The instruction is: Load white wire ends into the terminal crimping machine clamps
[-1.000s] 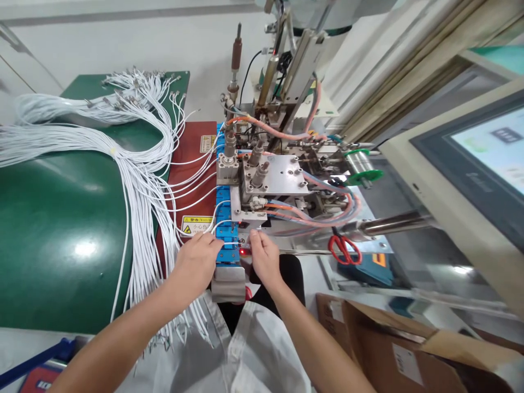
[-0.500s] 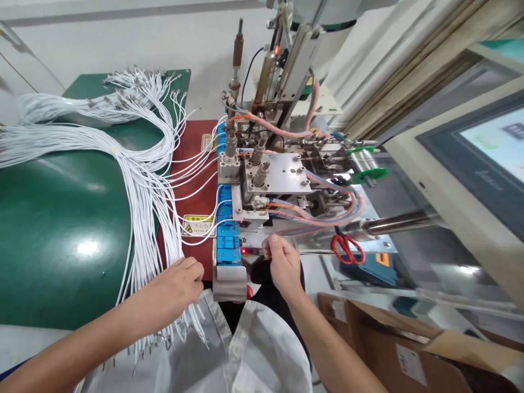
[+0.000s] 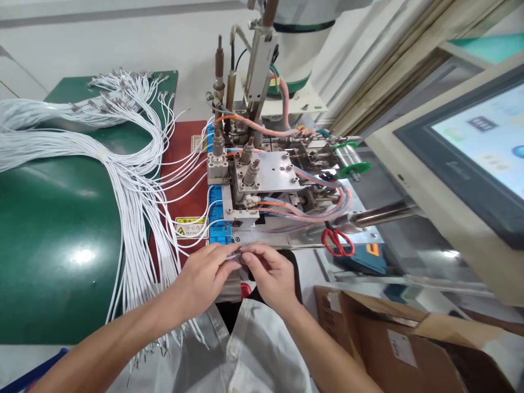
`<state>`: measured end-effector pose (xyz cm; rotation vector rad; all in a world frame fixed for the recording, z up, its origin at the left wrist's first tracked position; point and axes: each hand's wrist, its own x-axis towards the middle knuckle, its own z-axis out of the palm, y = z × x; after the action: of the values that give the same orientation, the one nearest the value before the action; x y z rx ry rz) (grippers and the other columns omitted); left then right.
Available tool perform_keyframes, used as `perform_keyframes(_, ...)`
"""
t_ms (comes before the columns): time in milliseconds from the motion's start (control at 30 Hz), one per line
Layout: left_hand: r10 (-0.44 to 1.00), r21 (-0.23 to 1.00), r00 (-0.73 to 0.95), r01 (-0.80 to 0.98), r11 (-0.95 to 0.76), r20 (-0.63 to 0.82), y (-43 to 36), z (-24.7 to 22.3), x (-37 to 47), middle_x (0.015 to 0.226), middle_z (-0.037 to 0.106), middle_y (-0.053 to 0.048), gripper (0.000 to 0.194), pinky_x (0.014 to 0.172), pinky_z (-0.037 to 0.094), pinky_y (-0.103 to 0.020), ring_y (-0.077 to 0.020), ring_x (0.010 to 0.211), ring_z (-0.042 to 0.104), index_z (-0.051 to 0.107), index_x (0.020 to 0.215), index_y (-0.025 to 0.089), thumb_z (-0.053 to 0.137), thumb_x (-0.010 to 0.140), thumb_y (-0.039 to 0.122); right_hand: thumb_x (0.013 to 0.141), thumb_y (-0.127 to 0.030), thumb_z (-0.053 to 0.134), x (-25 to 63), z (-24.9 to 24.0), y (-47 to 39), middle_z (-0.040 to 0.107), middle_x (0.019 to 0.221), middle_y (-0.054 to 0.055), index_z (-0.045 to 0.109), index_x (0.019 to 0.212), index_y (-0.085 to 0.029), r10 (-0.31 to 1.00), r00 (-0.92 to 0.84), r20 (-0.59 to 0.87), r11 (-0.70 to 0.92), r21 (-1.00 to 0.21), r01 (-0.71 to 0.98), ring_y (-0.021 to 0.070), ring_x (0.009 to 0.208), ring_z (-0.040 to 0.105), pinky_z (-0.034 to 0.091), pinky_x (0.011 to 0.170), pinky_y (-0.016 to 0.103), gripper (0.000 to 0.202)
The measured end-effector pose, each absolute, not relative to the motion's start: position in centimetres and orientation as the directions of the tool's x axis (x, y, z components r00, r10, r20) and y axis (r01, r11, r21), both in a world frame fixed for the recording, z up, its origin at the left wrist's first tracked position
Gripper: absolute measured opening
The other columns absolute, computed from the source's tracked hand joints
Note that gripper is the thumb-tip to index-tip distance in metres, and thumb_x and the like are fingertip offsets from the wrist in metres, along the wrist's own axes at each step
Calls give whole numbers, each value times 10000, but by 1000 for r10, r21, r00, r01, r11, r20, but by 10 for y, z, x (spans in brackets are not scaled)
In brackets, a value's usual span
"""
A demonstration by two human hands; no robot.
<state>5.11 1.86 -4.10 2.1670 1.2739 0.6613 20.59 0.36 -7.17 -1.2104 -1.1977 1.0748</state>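
Observation:
My left hand (image 3: 204,278) pinches the end of a white cable (image 3: 183,252) just in front of the blue fixture strip (image 3: 220,232). Close against it, my right hand (image 3: 272,275) has thumb and fingers pressed together at the same cable end; the tip between the fingers is too small to make out. Several white cables run from the big white bundle (image 3: 135,218) over the red plate (image 3: 180,191) into the blue strip. The metal machine (image 3: 266,169) stands right behind the strip.
The bundle lies on a green table (image 3: 61,234) at the left. Red scissors (image 3: 338,242) and a wire spool (image 3: 350,160) are on the machine's right side. A screen (image 3: 483,142) stands at the right, with a cardboard box (image 3: 393,344) below it.
Both hands have come together in front of the blue strip. My left hand has moved right and up from the bundle, and my right hand slightly left and down. The view has shifted a little.

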Motion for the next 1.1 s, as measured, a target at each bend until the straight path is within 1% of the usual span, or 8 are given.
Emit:
perform_keyframes(167, 928, 728, 323, 590, -350, 184, 17, -45, 57, 827, 690, -15, 181, 698, 508, -242, -128, 722, 634, 633, 945, 199, 472, 865, 228, 834, -283, 500, 202, -70, 7, 641, 666, 16, 660, 835, -191, 993, 118, -5, 4, -997, -74, 125, 574, 574, 478, 547, 242, 185)
perform_keyframes(233, 945, 765, 299, 576, -288, 130, 17, -45, 56, 771, 690, -6, 194, 668, 505, -237, -121, 667, 629, 643, 919, 197, 459, 869, 231, 831, -277, 500, 202, -71, 7, 643, 711, 29, 658, 846, -193, 993, 118, 13, 20, -998, -54, 139, 626, 587, 484, 584, 260, 179)
perform_keyframes(333, 956, 799, 292, 566, -204, 37, 17, -45, 56, 750, 686, -8, 206, 648, 493, -238, -124, 650, 619, 650, 893, 189, 452, 866, 237, 776, -223, 570, 203, -69, 9, 635, 767, 42, 648, 772, -197, 990, 81, 114, 107, -991, 79, 162, 724, 595, 479, 646, 278, 83)
perform_keyframes(433, 956, 828, 294, 538, -159, -7, 18, -45, 55, 775, 684, -16, 205, 669, 475, -238, -131, 687, 611, 654, 876, 184, 458, 859, 241, 765, -185, 577, 203, -64, 13, 619, 700, 29, 625, 704, -194, 983, 50, 176, 165, -971, 170, 148, 663, 579, 460, 599, 260, 78)
perform_keyframes(700, 928, 910, 303, 407, 79, -216, 21, -40, 54, 652, 596, 12, 264, 581, 402, -204, -97, 583, 511, 578, 681, 159, 411, 866, 247, 786, -195, 563, 200, -68, 13, 601, 706, 21, 607, 698, -188, 985, 23, 172, 167, -976, 139, 142, 666, 567, 449, 613, 260, 99)
perform_keyframes(833, 913, 897, 335, 437, 69, -233, 22, -38, 53, 603, 531, 26, 287, 596, 380, -212, -100, 582, 475, 528, 622, 159, 390, 862, 233, 807, -193, 535, 209, -63, 19, 587, 710, 17, 607, 724, -182, 976, -127, 176, 196, -966, 171, 132, 661, 554, 438, 611, 247, 111)
perform_keyframes(1000, 882, 835, 396, 550, -4, -256, 23, -40, 50, 568, 496, 36, 286, 594, 366, -228, -110, 575, 465, 504, 587, 170, 388, 845, 217, 807, -177, 524, 222, -49, 29, 578, 680, 4, 612, 718, -192, 928, -360, 95, 225, -913, 340, 125, 642, 529, 414, 599, 236, 126)
perform_keyframes(1100, 897, 828, 380, 560, -27, -228, 23, -41, 51, 578, 530, 34, 269, 596, 376, -228, -111, 576, 484, 535, 612, 173, 400, 840, 222, 783, -180, 538, 217, -49, 26, 571, 651, -1, 601, 682, -191, 953, -293, 72, 196, -887, 418, 122, 603, 512, 399, 559, 231, 120)
